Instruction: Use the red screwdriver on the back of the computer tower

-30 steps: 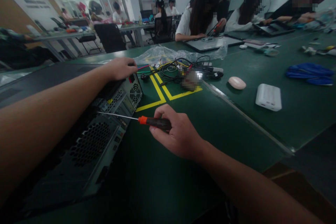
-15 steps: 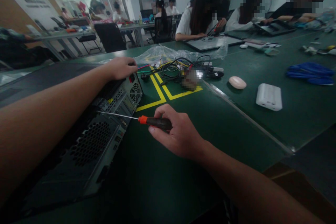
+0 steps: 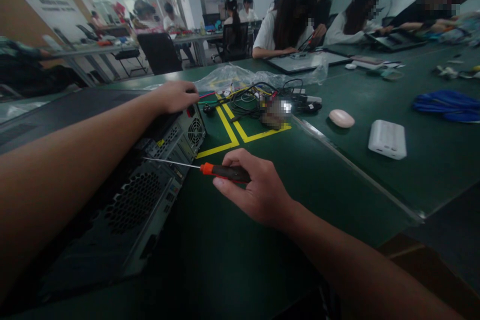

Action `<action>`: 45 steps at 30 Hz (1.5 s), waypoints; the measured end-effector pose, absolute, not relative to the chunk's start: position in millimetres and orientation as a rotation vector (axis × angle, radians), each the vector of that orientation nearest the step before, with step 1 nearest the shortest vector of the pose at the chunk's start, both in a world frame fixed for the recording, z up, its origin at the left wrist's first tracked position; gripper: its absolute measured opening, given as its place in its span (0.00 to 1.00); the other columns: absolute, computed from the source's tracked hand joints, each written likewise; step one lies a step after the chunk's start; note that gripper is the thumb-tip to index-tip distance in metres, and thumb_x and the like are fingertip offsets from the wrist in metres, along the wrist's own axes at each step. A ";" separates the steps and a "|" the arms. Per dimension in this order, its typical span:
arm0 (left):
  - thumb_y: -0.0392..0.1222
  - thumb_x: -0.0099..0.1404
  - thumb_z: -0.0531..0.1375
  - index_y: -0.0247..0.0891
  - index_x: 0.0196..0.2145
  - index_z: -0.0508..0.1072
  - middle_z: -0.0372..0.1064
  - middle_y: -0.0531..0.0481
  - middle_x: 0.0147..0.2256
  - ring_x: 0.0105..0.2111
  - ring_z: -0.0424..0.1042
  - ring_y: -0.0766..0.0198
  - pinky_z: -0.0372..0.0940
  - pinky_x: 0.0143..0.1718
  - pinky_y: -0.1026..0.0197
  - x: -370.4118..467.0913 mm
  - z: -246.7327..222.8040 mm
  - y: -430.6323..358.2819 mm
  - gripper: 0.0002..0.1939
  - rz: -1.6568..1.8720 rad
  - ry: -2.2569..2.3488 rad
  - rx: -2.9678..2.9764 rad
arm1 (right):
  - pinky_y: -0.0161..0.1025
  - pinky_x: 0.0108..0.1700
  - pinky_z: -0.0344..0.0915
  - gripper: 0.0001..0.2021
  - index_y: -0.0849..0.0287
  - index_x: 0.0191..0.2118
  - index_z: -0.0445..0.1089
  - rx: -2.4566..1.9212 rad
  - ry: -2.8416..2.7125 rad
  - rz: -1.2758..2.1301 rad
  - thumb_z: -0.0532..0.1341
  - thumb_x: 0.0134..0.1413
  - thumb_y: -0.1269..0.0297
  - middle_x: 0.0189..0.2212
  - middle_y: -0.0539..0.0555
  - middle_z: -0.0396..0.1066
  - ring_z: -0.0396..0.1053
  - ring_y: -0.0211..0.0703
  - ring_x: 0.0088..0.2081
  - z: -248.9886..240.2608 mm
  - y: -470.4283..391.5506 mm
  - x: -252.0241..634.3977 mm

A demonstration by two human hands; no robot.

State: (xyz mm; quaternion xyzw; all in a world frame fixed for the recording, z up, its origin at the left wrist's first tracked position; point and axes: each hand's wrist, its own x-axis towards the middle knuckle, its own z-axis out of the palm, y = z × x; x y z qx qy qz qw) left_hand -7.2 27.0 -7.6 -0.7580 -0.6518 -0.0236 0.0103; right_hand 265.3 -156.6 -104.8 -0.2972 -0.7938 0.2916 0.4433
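Note:
A dark computer case (image 3: 137,205) lies on its side at the left, its metal rear panel with honeycomb vents facing me. My left hand (image 3: 175,97) is over the far rear corner of the case, fingers bent round its edge and partly hidden. In my right hand (image 3: 258,185) is a screwdriver (image 3: 225,172) with a black and orange handle, held between thumb and fingers. Its long thin shaft points left, and the tip meets the rear panel near the upper edge. Whether the tip sits in a screw, I cannot tell.
Behind the case lie tangled black cables (image 3: 247,102) and clear plastic wrap (image 3: 225,76). Yellow tape (image 3: 219,151) marks the green table (image 3: 300,180). To the right are a pink rounded object (image 3: 341,118), a white box-shaped device (image 3: 387,139) and a blue bundle (image 3: 446,105). Several people work across the table.
The view has shifted slightly, so everything sits a little further right. Both hands and the screwdriver keep nearly the same place against the case.

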 end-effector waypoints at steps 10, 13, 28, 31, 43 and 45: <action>0.57 0.67 0.53 0.40 0.61 0.86 0.84 0.37 0.54 0.54 0.80 0.39 0.72 0.58 0.45 -8.8 -9.0 28.2 0.35 -0.106 -2.045 -2.387 | 0.40 0.37 0.57 0.16 0.56 0.40 0.77 -0.846 -1.988 0.792 0.62 0.79 0.51 0.29 0.47 0.71 0.66 0.39 0.30 -105.3 -158.1 261.6; 0.57 0.67 0.54 0.41 0.61 0.86 0.85 0.37 0.53 0.53 0.80 0.40 0.72 0.58 0.44 -10.0 -9.4 29.6 0.34 -0.124 -2.038 -2.391 | 0.39 0.36 0.58 0.13 0.54 0.44 0.74 -0.844 -1.977 0.845 0.66 0.74 0.50 0.29 0.45 0.71 0.64 0.38 0.29 -106.3 -160.4 260.7; 0.58 0.65 0.55 0.43 0.60 0.87 0.85 0.38 0.53 0.56 0.80 0.38 0.72 0.61 0.42 -10.8 -9.7 29.3 0.34 -0.145 -2.055 -2.386 | 0.39 0.36 0.57 0.08 0.50 0.44 0.66 -0.821 -1.997 0.793 0.66 0.67 0.59 0.32 0.45 0.71 0.63 0.38 0.29 -108.2 -159.6 262.0; 0.57 0.66 0.54 0.43 0.60 0.86 0.85 0.39 0.53 0.56 0.80 0.39 0.72 0.61 0.43 -9.4 -8.1 27.5 0.34 -0.114 -2.039 -2.380 | 0.39 0.36 0.57 0.08 0.51 0.45 0.67 -0.804 -1.999 0.780 0.66 0.67 0.59 0.32 0.45 0.71 0.63 0.38 0.29 -108.1 -159.6 262.7; 0.59 0.67 0.52 0.38 0.63 0.85 0.84 0.36 0.57 0.56 0.80 0.41 0.71 0.60 0.48 -5.4 -5.4 23.0 0.38 -0.060 -2.050 -2.363 | 0.39 0.36 0.58 0.08 0.51 0.45 0.67 -0.814 -2.014 0.786 0.66 0.67 0.58 0.32 0.45 0.71 0.63 0.38 0.29 -106.4 -158.9 263.6; 0.58 0.68 0.51 0.36 0.63 0.85 0.83 0.34 0.57 0.56 0.80 0.41 0.71 0.61 0.47 -5.6 -5.6 23.4 0.38 -0.065 -2.047 -2.372 | 0.40 0.36 0.58 0.08 0.51 0.45 0.67 -0.817 -2.016 0.790 0.66 0.67 0.58 0.32 0.45 0.71 0.63 0.38 0.29 -106.3 -158.5 263.6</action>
